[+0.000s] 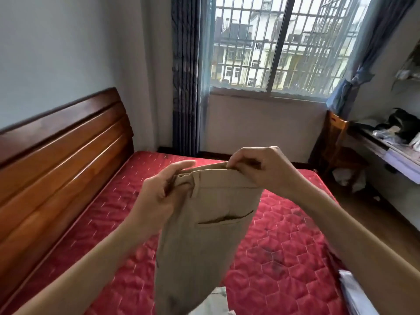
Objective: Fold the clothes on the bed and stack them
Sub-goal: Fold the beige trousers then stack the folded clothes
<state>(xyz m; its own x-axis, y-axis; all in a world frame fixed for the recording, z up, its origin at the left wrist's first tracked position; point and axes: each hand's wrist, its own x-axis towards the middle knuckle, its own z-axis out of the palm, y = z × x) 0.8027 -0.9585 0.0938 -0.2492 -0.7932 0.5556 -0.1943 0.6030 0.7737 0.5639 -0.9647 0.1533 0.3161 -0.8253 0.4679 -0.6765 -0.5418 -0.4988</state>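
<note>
Trousers [204, 235] of beige cloth hang in the air above the bed [284, 246], held up by their waistband, with a slit pocket showing across the seat and the legs dropping out of sight at the lower edge of the view. The left hand [163, 192] grips the left end of the waistband, its fingers [181, 165] curled over the top edge and closed on the bunched cloth. The right hand [261, 169] pinches the right end of the same band, thumb and fingertips pressed together on the fabric. Both bare forearms reach in from the bottom corners. Under the garment lies a red quilted mattress cover stitched in a hexagon pattern, and a pale garment [216, 301] lies on it just behind the hanging legs. Another light-coloured piece [354, 294], blurred, shows at the lower right edge. A dark wooden headboard [56, 160] runs along the left side of the bed. Beyond the far end stand a barred window [277, 44] with blue-grey curtains [186, 76] on either side. Along the right wall a tabletop [386, 148] carries dark and pale clutter that is too blurred to identify, with a wooden chair [338, 144] beside it.
</note>
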